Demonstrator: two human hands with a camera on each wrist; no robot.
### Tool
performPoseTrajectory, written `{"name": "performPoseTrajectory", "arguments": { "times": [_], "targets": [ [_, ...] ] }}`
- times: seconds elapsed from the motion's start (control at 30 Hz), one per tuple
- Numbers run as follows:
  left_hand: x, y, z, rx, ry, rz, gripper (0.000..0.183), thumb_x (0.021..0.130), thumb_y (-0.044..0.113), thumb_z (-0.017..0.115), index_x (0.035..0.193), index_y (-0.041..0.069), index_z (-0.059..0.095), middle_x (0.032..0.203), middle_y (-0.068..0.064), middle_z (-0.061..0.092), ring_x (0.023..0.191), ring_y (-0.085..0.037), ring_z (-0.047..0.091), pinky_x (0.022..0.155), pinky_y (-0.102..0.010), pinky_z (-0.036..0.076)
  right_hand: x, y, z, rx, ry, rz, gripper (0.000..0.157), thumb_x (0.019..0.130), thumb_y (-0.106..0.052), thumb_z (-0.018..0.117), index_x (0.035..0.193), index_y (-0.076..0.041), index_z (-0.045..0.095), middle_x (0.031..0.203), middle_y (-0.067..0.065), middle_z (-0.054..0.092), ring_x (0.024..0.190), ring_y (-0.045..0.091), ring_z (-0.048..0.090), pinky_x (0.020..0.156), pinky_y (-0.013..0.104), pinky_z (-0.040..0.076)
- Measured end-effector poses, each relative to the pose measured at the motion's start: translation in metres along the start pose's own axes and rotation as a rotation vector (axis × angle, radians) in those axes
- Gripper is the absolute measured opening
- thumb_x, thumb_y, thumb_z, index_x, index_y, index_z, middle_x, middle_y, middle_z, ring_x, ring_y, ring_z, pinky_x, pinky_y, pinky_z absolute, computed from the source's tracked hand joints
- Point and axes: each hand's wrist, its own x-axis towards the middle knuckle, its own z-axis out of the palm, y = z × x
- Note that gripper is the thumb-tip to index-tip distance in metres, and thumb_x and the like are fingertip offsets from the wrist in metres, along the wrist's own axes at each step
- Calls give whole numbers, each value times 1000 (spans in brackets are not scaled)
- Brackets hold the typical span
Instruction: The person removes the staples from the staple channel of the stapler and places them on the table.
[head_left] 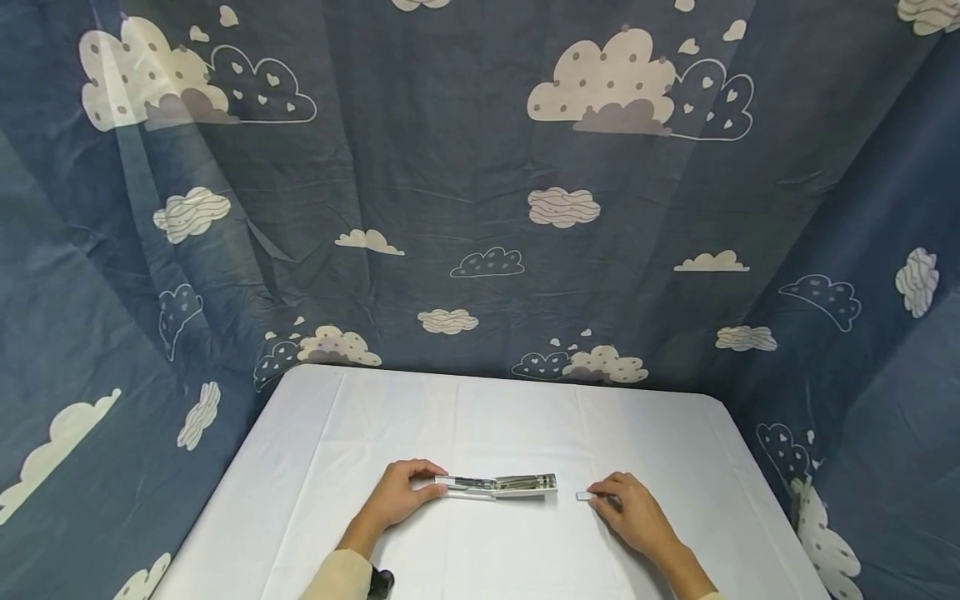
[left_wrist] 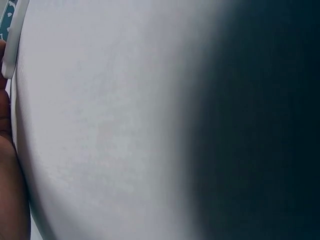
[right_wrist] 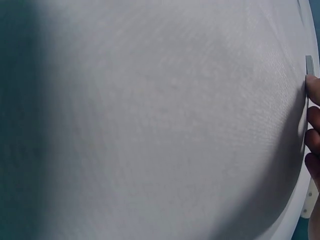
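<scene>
A white and metal stapler [head_left: 502,486] lies opened out over the table in the head view, its metal inner parts facing up. My left hand [head_left: 401,497] pinches its left end between thumb and fingers. To the right of the stapler, a short gap away, my right hand [head_left: 633,512] pinches a small pale grey staple strip [head_left: 582,496] whose end sticks out leftward past the fingertips. In the left wrist view only a white edge of the stapler [left_wrist: 15,40] shows at the far left. The right wrist view catches the strip [right_wrist: 309,64] above my thumb.
A white cloth covers the table [head_left: 360,425] under both hands. Behind and on both sides hangs a dark blue curtain [head_left: 450,167] with a cloud pattern. By my left sleeve [head_left: 341,575] sits a black wrist device [head_left: 381,582].
</scene>
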Motion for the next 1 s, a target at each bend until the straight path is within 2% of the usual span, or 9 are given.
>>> {"name": "performPoseTrajectory", "arguments": {
  "times": [0.13, 0.33, 0.53, 0.73, 1.0],
  "targets": [
    [0, -2, 1, 2, 5, 2, 20, 86, 43, 82, 104, 34, 77, 107, 14, 77, 110, -16, 70, 103, -47, 54, -1, 1, 1, 11, 1, 11, 14, 87, -22, 83, 100, -26, 78, 97, -14, 68, 95, 9, 60, 86, 40, 58],
    [1, -6, 2, -1, 1, 3, 22, 87, 47, 81, 105, 34, 77, 106, 16, 76, 108, -12, 70, 101, -41, 55, -3, 1, 3, 10, 19, 36, 17, 87, -24, 83, 104, -24, 78, 104, -11, 70, 100, 14, 63, 92, 44, 58],
    [1, -6, 2, 5, 2, 9, 21, 87, 46, 81, 104, 34, 77, 106, 15, 76, 109, -14, 71, 102, -45, 55, -3, 1, 4, 33, -16, 69, 24, 88, -23, 82, 111, -19, 76, 109, -4, 71, 108, 20, 64, 100, 50, 55],
    [1, -4, 2, -7, 2, 1, 21, 87, 45, 81, 104, 34, 77, 105, 15, 76, 109, -15, 70, 103, -46, 54, -4, 0, 3, 59, -32, 94, 26, 89, -24, 81, 113, -19, 75, 107, -5, 70, 106, 18, 63, 100, 49, 55],
    [1, -5, 1, -7, -3, 22, 21, 87, 45, 81, 104, 33, 77, 105, 16, 77, 109, -14, 71, 104, -45, 54, -10, -3, -4, 143, -37, 116, 33, 91, -35, 79, 118, -17, 73, 110, -6, 70, 113, 22, 64, 107, 53, 50]
  ]
}}
